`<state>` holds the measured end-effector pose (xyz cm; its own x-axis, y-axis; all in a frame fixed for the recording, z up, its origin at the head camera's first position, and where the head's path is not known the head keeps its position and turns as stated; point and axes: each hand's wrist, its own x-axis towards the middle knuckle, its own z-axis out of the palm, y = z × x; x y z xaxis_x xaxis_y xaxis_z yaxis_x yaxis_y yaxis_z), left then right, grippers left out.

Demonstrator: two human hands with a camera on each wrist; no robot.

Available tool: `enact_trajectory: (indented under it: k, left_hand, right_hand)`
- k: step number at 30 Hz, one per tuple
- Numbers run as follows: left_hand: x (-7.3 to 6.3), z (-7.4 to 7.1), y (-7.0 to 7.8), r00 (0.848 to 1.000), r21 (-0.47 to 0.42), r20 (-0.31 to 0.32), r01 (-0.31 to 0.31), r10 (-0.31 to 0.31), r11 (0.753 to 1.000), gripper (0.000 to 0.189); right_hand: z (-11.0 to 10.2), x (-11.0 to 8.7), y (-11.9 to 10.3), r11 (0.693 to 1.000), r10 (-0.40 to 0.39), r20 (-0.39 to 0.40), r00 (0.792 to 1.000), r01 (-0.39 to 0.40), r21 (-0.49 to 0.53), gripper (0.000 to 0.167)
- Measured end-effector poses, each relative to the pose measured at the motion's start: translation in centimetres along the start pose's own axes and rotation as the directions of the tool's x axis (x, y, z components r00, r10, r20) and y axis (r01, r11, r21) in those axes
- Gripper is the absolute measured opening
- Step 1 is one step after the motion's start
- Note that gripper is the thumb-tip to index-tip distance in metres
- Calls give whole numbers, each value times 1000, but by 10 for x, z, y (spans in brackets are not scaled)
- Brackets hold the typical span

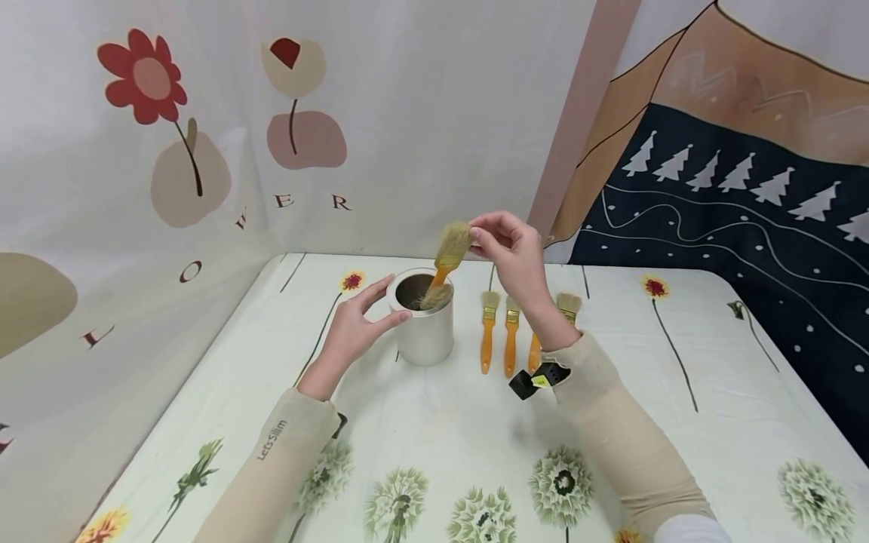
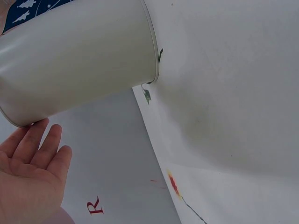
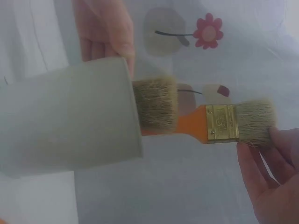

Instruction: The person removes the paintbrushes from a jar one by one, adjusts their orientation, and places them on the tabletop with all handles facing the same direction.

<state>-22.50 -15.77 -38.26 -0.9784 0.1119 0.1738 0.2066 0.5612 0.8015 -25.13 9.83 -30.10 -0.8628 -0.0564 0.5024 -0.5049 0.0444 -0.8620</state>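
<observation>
A white cylindrical can (image 1: 424, 332) stands upright on the table. My left hand (image 1: 353, 324) holds it at the rim, thumb on the near side and fingers on the far left; in the left wrist view, the other fingers spread beside it. Above the can, my right hand (image 1: 512, 253) pinches a paintbrush (image 1: 452, 245) by its pale bristles. Its orange handle points down into the opening; the handle's end is hidden inside. Another paintbrush (image 3: 155, 105) is in the can, its bristles sticking up past the rim beside that handle.
Several orange-handled paintbrushes (image 1: 488, 332) lie in a row right of the can, partly covered by my right forearm. They rest on a flower-printed tablecloth (image 1: 434, 422). A printed curtain (image 1: 434, 113) hangs behind the table's back edge.
</observation>
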Motion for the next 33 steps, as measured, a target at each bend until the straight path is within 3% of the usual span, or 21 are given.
enact_trajectory:
  k: [8, 15, 21, 33]
  left_hand:
    - [1, 1, 0, 1000, -1, 10, 12, -12, 1000, 75]
    - [1, 0, 0, 1000, 2, 7, 9, -9, 1000, 76]
    - [1, 0, 0, 1000, -11, -2, -2, 2, 1000, 74]
    - [0, 0, 0, 1000, -1, -7, -11, 11, 1000, 74]
  right_hand:
    - [-14, 7, -9, 998, -52, -83, 995, 54, 25, 19]
    - [-28, 12, -16, 995, -72, -133, 989, 79, 53, 7]
    - [-41, 15, -22, 994, -86, -184, 979, 98, 54, 7]
    - [-66, 12, -30, 996, -53, -244, 968, 69, 59, 7]
